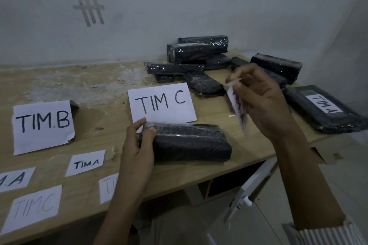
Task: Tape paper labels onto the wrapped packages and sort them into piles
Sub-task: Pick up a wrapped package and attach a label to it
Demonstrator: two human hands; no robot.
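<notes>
A black plastic-wrapped package [191, 143] lies on the wooden table [89, 89] just below the "TIM C" sign [162, 102]. My left hand [139, 141] grips its left end, thumb on top. My right hand [260, 101] is raised above the table to the right, pinching a small paper label [237, 107] that hangs edge-on and blurred, with a strip of tape [235, 81] at its top. Several unlabelled black packages [197, 51] are heaped at the back. One package labelled "TIM A" [322, 109] lies at the right edge.
A "TIM.B" sign [42, 123] lies at the left. Loose small labels lie near the front edge: "TIM A" [86, 162], another partly cut off [14, 179], a faint "TIM C" [33, 205]. Tape strips [89, 7] stick on the wall. The table edge drops off at front right.
</notes>
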